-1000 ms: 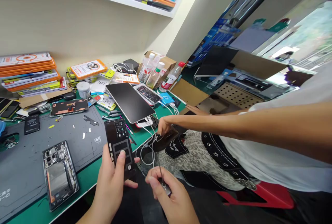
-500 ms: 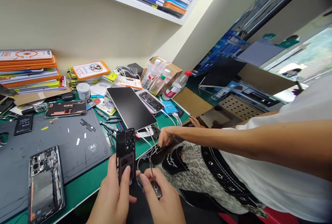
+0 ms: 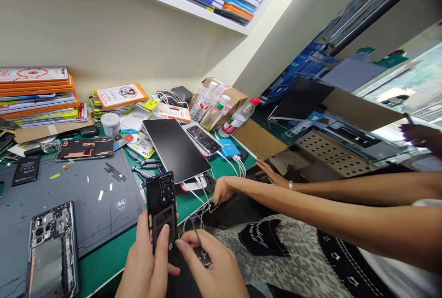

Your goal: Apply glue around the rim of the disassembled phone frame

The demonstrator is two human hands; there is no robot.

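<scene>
My left hand [image 3: 147,254] is closed around a black phone back panel [image 3: 160,192] with camera holes, held nearly upright over the bench's front edge. My right hand [image 3: 214,263] is beside it, its thumb and fingertips near the panel's lower right edge. A slim metal tool [image 3: 203,256] with a round hole sits in that hand, its thin shaft pointing up; its exact kind is unclear. To the left an opened phone [image 3: 53,249], its inner parts bare, lies on a grey work mat [image 3: 103,215].
Another person's hand [image 3: 223,189] reaches to the bench edge by white cables [image 3: 207,201]. A black tablet [image 3: 176,146] lies behind the panel, with bottles [image 3: 236,120] further back. A battery [image 3: 26,170] and a phone back [image 3: 84,149] lie on the mat. Boxes stack at left [image 3: 34,90].
The view has shifted slightly. My hands still hold the panel and the tool, slightly lower and further left in view. The other person's second arm now shows more fully.
</scene>
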